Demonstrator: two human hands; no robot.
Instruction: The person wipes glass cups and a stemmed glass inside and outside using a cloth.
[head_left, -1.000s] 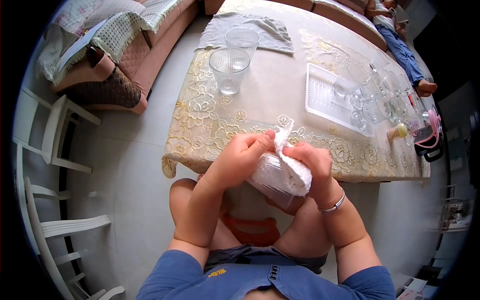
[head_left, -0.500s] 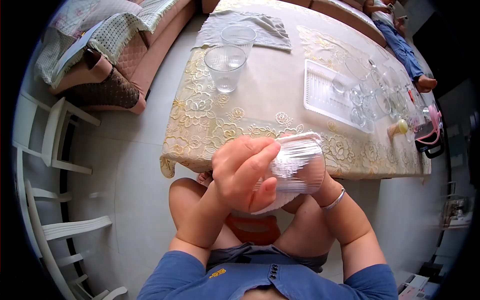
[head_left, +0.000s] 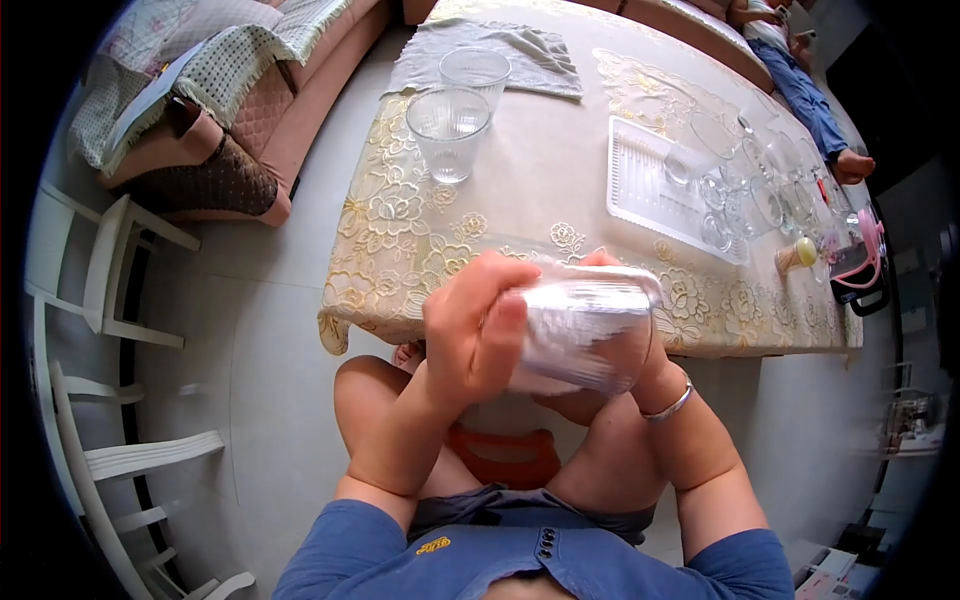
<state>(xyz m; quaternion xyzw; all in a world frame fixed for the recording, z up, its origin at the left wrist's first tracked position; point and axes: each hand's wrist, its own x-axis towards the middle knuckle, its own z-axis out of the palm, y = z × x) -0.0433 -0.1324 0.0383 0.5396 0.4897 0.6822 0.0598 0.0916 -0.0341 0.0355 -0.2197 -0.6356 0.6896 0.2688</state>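
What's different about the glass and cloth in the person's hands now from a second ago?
The glass has turned sideways and shifted to the right. The left hand has let go of the bunched-up edge of the white cloth and grips the glass. The cloth is mostly hidden now. The two glasses on the table stayed put.

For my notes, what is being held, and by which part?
A ribbed clear glass: left hand around one end, right hand against its side, near the other.
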